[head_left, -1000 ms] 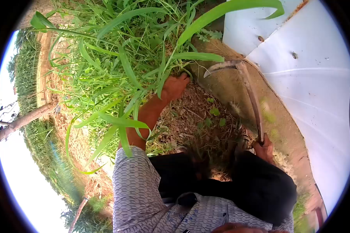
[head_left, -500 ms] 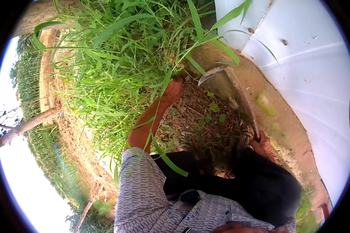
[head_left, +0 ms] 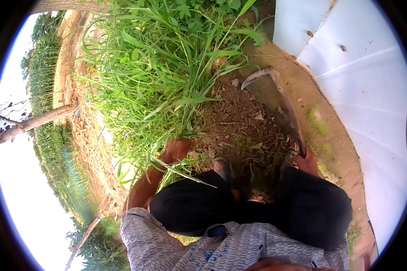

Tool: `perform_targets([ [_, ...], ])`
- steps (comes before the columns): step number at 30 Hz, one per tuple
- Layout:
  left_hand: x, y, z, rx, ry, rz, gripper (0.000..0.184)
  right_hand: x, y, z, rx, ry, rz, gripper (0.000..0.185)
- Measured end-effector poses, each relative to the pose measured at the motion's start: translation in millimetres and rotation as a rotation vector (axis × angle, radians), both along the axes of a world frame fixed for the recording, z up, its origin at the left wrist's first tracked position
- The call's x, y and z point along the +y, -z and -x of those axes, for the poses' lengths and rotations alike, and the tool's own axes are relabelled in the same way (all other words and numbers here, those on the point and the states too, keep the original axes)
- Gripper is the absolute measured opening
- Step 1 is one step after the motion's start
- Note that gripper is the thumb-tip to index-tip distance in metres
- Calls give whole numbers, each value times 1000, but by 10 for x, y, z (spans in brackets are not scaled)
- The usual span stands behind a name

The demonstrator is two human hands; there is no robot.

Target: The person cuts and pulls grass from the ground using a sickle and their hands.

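In the head view, my right hand is closed around the lower end of a sickle. The sickle's long shaft runs up along the wall's base, and its curved blade hooks left over the soil. My left hand is low at the near edge of the green grass, its fingers curled in among the blades and partly hidden by them. A loose grass stalk crosses in front of my left forearm and knee.
Brown soil with dry litter and small stones lies between my feet and the grass. An earthen ledge and a white panel border the right side. Tree trunks and straw stand at left.
My left hand has drawn back toward my knees, away from the soil near the blade. More bare soil shows where it was. My right hand keeps its hold on the sickle.
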State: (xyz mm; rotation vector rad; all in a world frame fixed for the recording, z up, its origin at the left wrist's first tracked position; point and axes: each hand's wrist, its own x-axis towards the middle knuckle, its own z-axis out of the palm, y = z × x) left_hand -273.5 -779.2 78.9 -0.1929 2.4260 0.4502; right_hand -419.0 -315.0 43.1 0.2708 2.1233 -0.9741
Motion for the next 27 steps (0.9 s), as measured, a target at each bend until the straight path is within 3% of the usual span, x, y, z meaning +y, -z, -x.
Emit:
perform_targets([
  [1, -45, -32, -339, -94, -282, -12, 24, 1, 29, 11, 2, -6, 4, 29],
  [2, -175, 155, -848, -121, 7, 291, 15, 5, 99, 46, 40, -36, 10, 27],
  [3, -266, 220, -1332, -89, -15, 369, 9, 12, 143, 89, 79, -60, 12, 25],
  [4, -392, 184, -1721, -238, -195, 340, 16, -9, 103, 132, 76, -64, 12, 25],
  [5, -580, 71, -2188, -83, 109, 309, 17, -62, 37, 205, 101, -79, 72, 24],
  [6, -402, -94, -2176, -393, -186, 518, 21, -107, 14, 266, 123, -92, 134, 23],
  [9, -371, -311, -2403, -618, -365, 519, 25, -191, 154, 394, 170, -181, 135, 24],
  [10, -390, -211, -2368, -611, -309, 461, 26, -228, 165, 430, 165, -183, 137, 24],
  [12, -234, -126, -1611, -608, -190, 310, 27, -437, 65, 538, 238, -213, 160, 28],
  [13, 4, -225, -1088, -391, -97, 300, 25, -543, 72, 596, 239, -213, 166, 28],
  [14, 164, -158, -533, -485, -54, 318, 23, -642, 88, 657, 280, -255, 157, 30],
  [15, 255, -66, -209, -214, 67, 284, 31, -738, 94, 708, 318, -297, 145, 32],
  [16, 342, 62, 176, -199, 17, 265, 25, -856, 73, 755, 317, -294, 145, 32],
  [17, 456, -38, 636, -13, 281, 311, 20, -986, 40, 809, 302, -310, 141, 34],
  [20, 432, 194, 1570, 88, 509, 491, 19, -1256, 259, 890, 308, -350, 159, 35],
  [23, 261, 326, 2235, 6, 520, 614, 29, -1429, 538, 820, 424, -411, 172, 33],
  [25, 59, 477, 2335, 125, 501, 697, 26, -1466, 574, 775, 503, -448, 151, 31],
  [27, -97, 638, 2308, 324, 443, 843, 26, -1465, 520, 781, 396, -413, 149, 29],
])
